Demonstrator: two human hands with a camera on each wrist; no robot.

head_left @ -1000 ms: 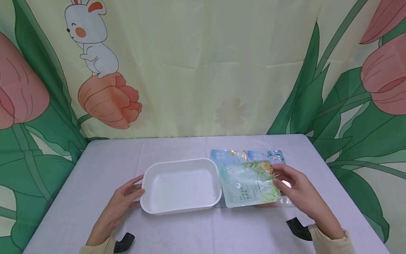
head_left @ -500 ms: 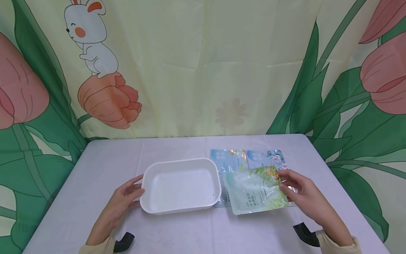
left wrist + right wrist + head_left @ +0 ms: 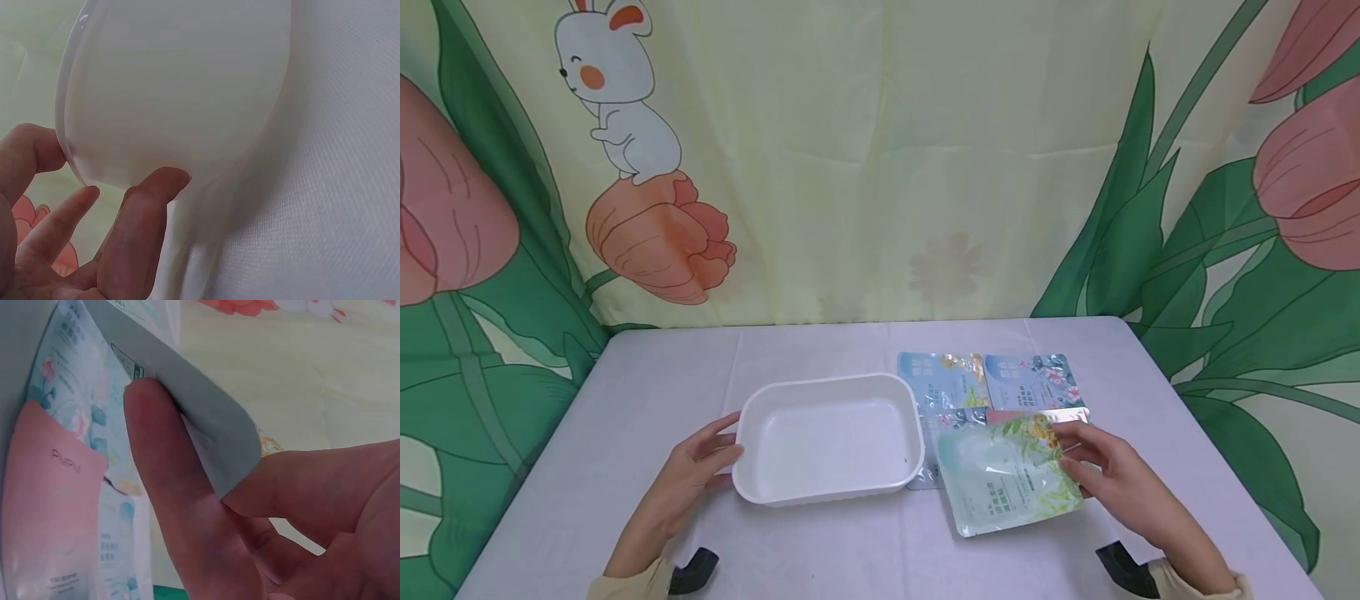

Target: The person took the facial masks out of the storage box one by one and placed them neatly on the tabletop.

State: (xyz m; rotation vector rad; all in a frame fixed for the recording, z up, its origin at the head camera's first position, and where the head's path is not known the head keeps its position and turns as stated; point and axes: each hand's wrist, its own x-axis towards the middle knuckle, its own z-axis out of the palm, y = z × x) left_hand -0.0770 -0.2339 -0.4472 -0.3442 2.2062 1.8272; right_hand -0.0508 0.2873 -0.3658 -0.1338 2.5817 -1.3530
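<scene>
My right hand [image 3: 1112, 471] pinches the right edge of a pale green face-mask packet [image 3: 1003, 483] printed with leaves and yellow flowers. The packet is tilted above the table. The right wrist view shows its pale grey back [image 3: 215, 406] between thumb and fingers. Several blue face-mask packets [image 3: 943, 379] lie flat behind it. A pink packet [image 3: 56, 506], partly hidden beneath the green one in the head view, lies among them. At the left, my left hand [image 3: 700, 467] touches the end of a white rectangular tray [image 3: 827, 442], fingertips [image 3: 172, 178] against its outer wall.
The tray holds no packets, and its right end overlaps the blue packets' left edge in the head view. A white cloth covers the table [image 3: 820, 558]. Behind stands a curtain [image 3: 865, 167] with a rabbit and tulips. A black strap [image 3: 1127, 571] sits by the right wrist.
The right hand has drawn the green packet toward me and slightly right, uncovering more of the blue and pink packets. The left hand and tray have stayed put.
</scene>
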